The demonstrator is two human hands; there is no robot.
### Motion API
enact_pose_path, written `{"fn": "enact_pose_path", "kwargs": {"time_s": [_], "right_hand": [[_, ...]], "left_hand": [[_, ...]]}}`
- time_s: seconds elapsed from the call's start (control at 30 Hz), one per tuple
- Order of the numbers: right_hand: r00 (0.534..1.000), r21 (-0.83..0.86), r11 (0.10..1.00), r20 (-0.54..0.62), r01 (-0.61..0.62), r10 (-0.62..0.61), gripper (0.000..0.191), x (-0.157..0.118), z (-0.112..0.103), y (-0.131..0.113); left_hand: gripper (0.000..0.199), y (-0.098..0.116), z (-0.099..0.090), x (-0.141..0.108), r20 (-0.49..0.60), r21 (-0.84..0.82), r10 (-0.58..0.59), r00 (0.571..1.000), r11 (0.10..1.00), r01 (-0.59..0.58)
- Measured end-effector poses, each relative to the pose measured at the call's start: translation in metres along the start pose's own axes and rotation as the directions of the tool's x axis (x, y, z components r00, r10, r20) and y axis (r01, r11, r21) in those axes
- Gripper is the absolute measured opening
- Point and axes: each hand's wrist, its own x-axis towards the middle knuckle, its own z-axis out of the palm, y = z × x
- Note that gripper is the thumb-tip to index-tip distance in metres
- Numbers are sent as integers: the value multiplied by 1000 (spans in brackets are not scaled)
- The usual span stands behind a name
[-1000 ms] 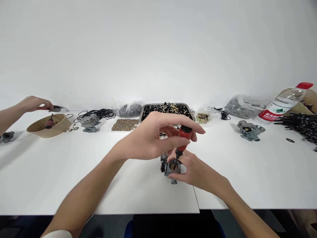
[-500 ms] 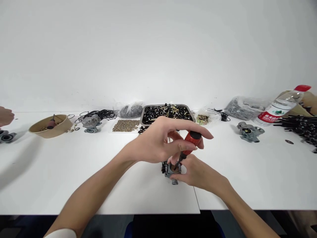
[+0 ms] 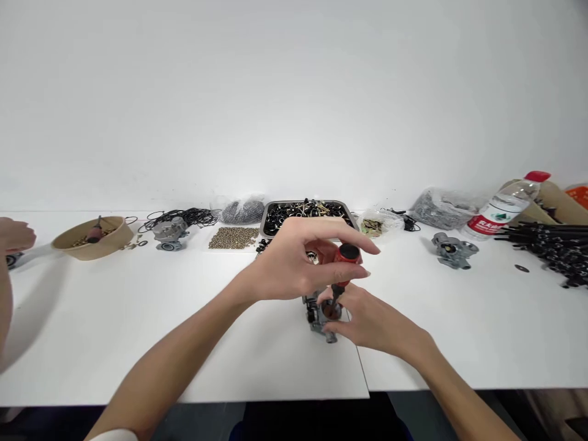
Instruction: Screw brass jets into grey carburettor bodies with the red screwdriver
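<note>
My left hand (image 3: 296, 260) is closed around the red handle of a screwdriver (image 3: 349, 252), thumb and fingers gripping near its black cap. The screwdriver points down, almost upright, its tip inside the round bore of a grey metal carburetor (image 3: 316, 318). Low on the white table, my right hand (image 3: 370, 315) grips that carburetor from the right, with its thumb at the near side. The screwdriver's tip is hidden within the bore.
Behind my hands stands a metal tray (image 3: 263, 225) of black and brass parts. Brass pieces (image 3: 233, 237) lie left of it. Other carburetors (image 3: 169, 234) rest on both sides. A bowl (image 3: 92, 250), a bottle (image 3: 500, 211) and black rods (image 3: 551, 248) flank them. Another person's hand (image 3: 16, 234) is far left.
The screwdriver stands more upright, its handle now further left. Both my hands keep their holds. At far left, the other person's hand has come further into view.
</note>
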Motion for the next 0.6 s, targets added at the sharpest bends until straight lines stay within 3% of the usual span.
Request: {"fn": "enact_pose_path", "kwargs": {"time_s": [0.13,0.27,0.47,0.6], "right_hand": [[995,-77,992,4,-96,97,20,-28,-28,21],[970,-102,966,-72,-239,232,21,-74,-60,69],[905,-235,893,-288,-383,312,24,-146,-106,168],[850,-299,825,-391,-480,353,28,-173,-128,211]], "left_hand": [[14,6,-16,-1,-146,18,118,982,993,-116],[18,8,-32,0,-254,100,225,941,973,-206],[22,11,-34,-2,-270,205,317,909,942,-267],[29,13,-30,-3,-242,211,312,919,941,-264]]}}
